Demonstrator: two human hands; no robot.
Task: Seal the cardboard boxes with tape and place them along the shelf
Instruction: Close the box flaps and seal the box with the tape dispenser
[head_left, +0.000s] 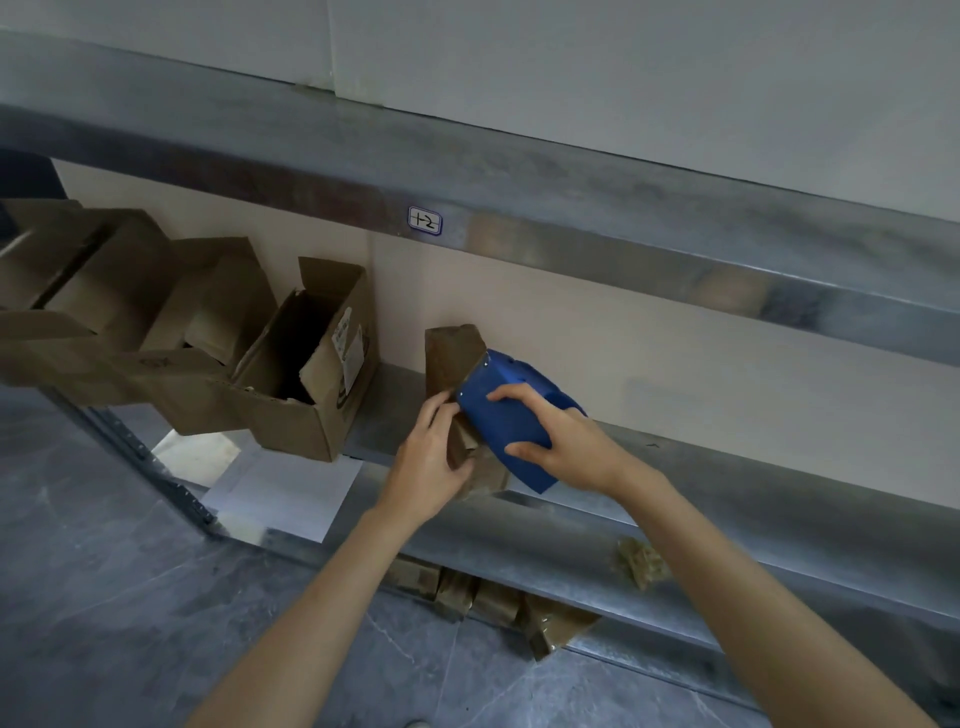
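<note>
A small brown cardboard box (451, 358) stands on the grey metal shelf (727, 483), near its front edge. My left hand (431, 457) holds the box by its left side. My right hand (561, 441) grips a blue tape dispenser (506, 410) and presses its front edge against the box's top. The lower part of the box is hidden behind both hands and the dispenser.
An open cardboard box (311, 374) with raised flaps sits to the left on the shelf, with several more open boxes (119, 312) beyond it. More cardboard (498, 603) lies under the shelf. An upper shelf beam (571, 234) runs overhead. A crumpled tape scrap (641, 561) sticks to the shelf's front edge.
</note>
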